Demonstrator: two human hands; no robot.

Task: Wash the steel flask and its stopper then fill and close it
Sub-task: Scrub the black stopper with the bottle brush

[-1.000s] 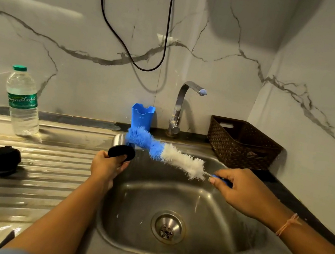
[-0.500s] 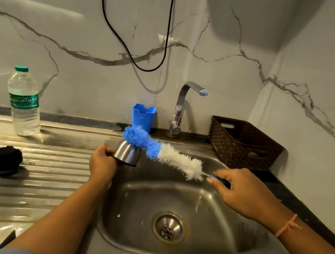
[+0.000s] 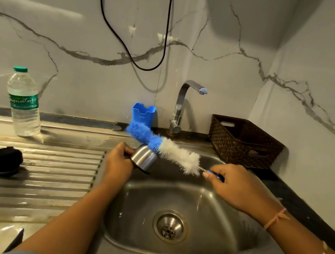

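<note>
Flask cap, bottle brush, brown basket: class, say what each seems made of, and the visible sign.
Flask cap: brushed steel, likely; grey sheen with soft reflections. Bottle brush: fluffy blue and white synthetic-looking bristles, blue handle probably plastic. Brown basket: probably moulded plastic imitating weave; regular perforated pattern, slight gloss.

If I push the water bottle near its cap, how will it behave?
The water bottle stands tall and narrow, so it may tip. It seems mostly full, so likely heavy for its size. Thin clear plastic probably dents.
</note>
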